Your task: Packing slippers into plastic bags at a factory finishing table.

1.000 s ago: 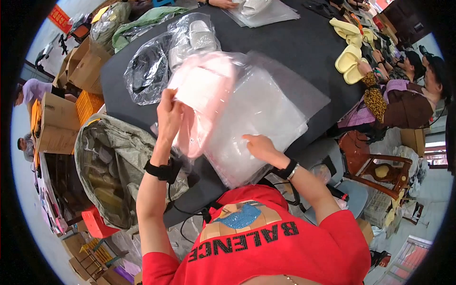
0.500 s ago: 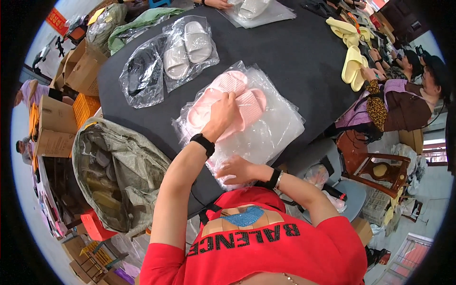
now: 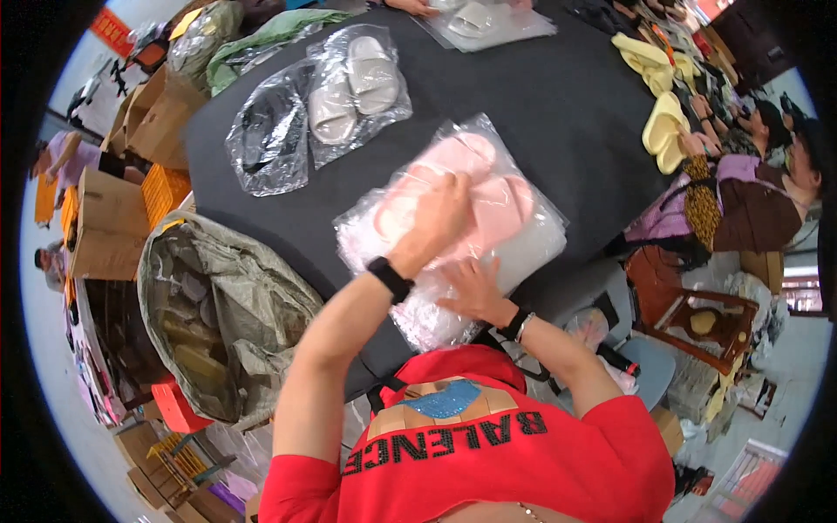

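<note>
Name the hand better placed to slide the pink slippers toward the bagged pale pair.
Left, probably: the left hand rests on the pink slippers, and the pale pair lies off to that side. The right hand is spread over the clear plastic nearer the body.

The largest writing I can see from my end runs across the front of the red shirt (image 3: 488, 475) worn by the person: one row of bold, dark block capitals (image 3: 446, 442), which look studded. They sit upside down in my head view, curving slightly with the cloth, and a glittery blue patch (image 3: 440, 401) shows just beyond them, nearer the desk (image 3: 540, 105). At the upper left I also pick out a tilted red sign (image 3: 112, 32) with yellowish characters, too small for me to read. A brown carton (image 3: 109, 222) at the left bears faint marks that I cannot make out either.
</note>
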Tool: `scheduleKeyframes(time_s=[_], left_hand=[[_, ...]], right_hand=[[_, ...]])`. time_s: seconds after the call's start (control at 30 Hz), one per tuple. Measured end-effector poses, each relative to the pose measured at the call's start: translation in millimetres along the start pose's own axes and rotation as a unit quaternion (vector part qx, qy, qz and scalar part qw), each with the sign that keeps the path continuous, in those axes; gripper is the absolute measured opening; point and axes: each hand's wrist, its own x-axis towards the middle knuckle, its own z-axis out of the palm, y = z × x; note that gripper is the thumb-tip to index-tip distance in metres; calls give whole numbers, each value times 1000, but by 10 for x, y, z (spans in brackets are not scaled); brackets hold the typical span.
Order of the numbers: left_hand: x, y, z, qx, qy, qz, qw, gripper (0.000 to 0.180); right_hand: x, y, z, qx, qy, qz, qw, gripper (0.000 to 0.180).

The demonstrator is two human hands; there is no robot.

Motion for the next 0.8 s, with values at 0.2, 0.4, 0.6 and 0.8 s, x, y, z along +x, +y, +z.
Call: scheduleKeyframes(time_s=[0.2,0.4,0.6,0.8], left_hand=[[-363,-249,587,50,-37,94,994,44],[-825,-657,-545,-133,68,70,986,47],[-2456,-1829,-1615,424,149,-228,864,69],[-3900,-2133,-2450,492,190,-500,687,98]], right_hand=[[-81,-44,208,24,-159,88,983,68],[26,-154,-255,30,-231,-4,973,54],[150,-683,-759,256,-363,-86,892,52],[264,-1149,-675,231,-347,-131,899,51]])
